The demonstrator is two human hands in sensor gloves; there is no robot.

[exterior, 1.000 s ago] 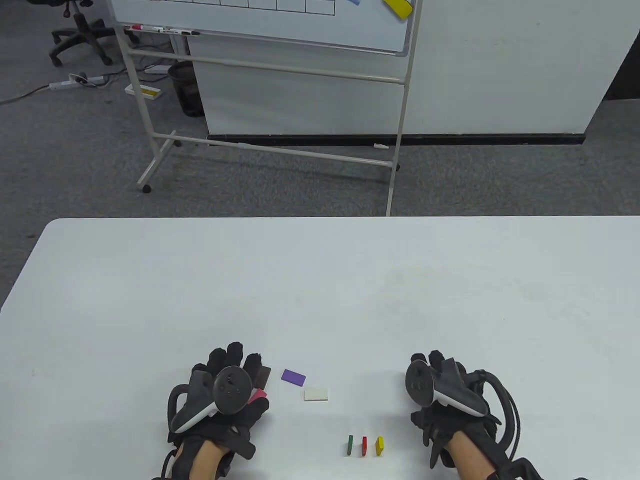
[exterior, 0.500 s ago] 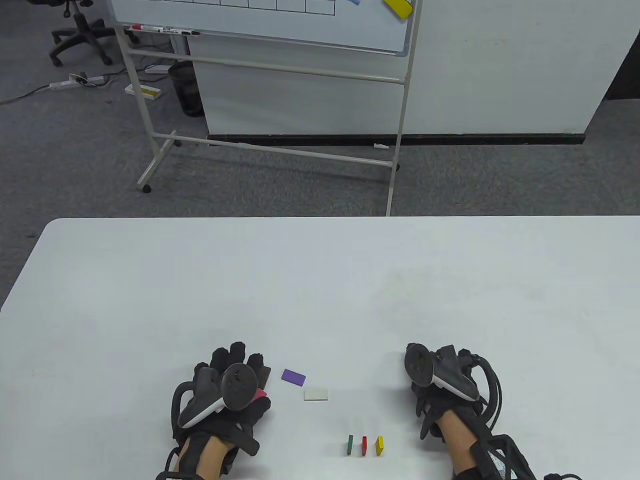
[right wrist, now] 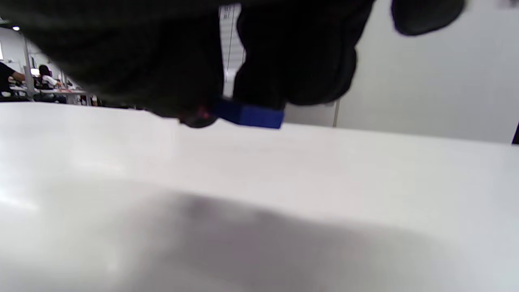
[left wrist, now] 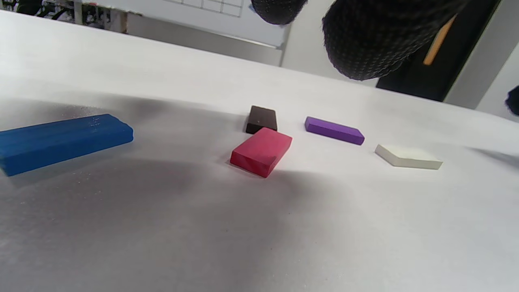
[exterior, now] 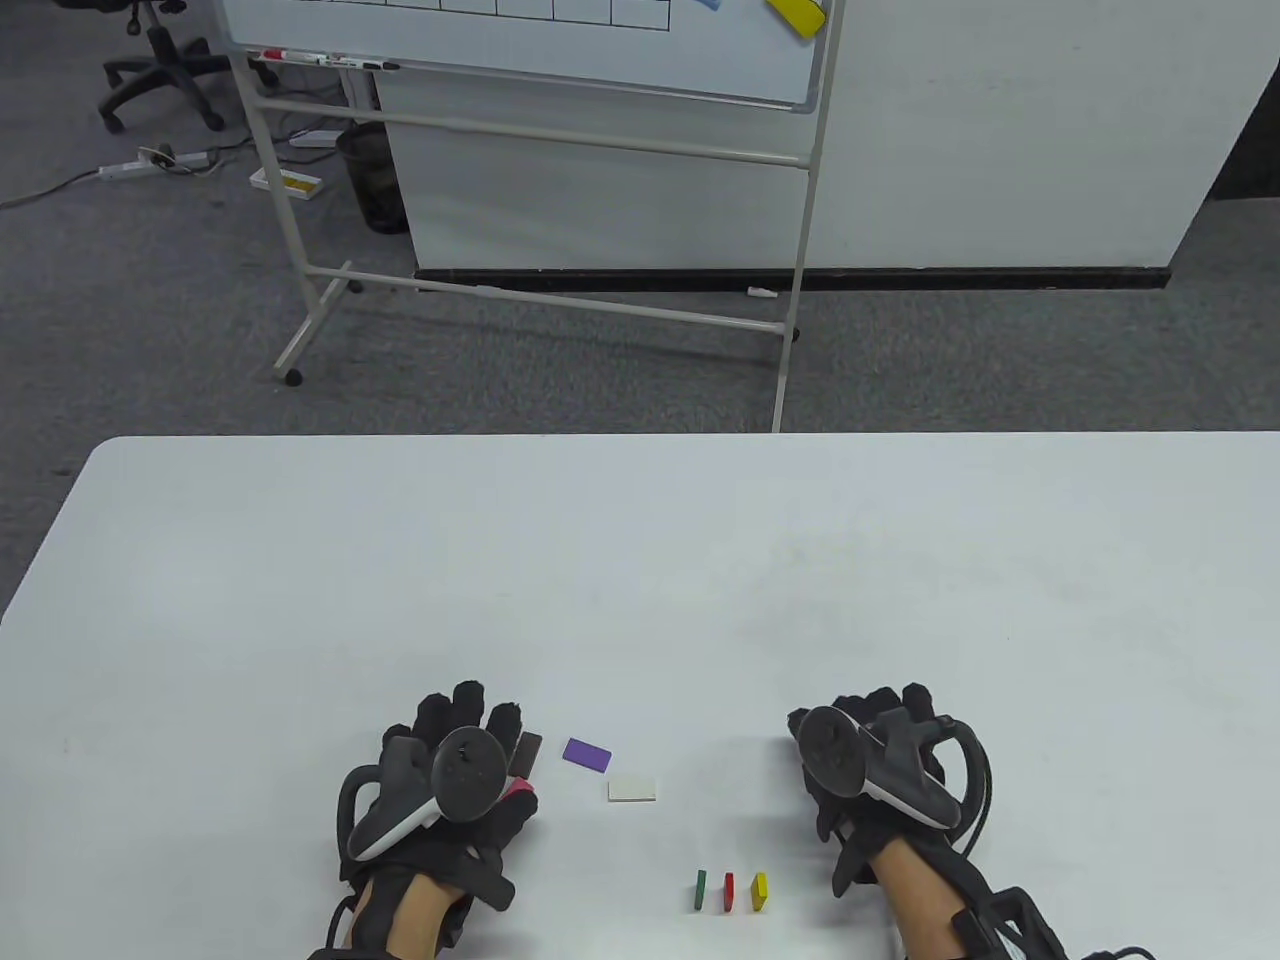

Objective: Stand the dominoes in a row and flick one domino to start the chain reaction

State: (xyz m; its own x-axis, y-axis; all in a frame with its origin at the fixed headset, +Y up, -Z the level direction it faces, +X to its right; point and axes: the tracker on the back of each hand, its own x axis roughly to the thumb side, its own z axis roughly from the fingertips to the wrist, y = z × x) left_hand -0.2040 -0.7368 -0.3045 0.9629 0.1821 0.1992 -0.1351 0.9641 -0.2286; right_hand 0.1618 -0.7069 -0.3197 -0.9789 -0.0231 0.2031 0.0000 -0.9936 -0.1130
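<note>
Right hand (exterior: 860, 770), lower right, pinches a blue domino (right wrist: 247, 114) for standing beside the green domino (exterior: 700, 889). Left hand (exterior: 440, 800) hovers open, empty.

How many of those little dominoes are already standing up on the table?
3: the green domino, red domino and yellow domino stand in a row near the table's front edge. The others visible lie flat; the hands may hide more.
</note>
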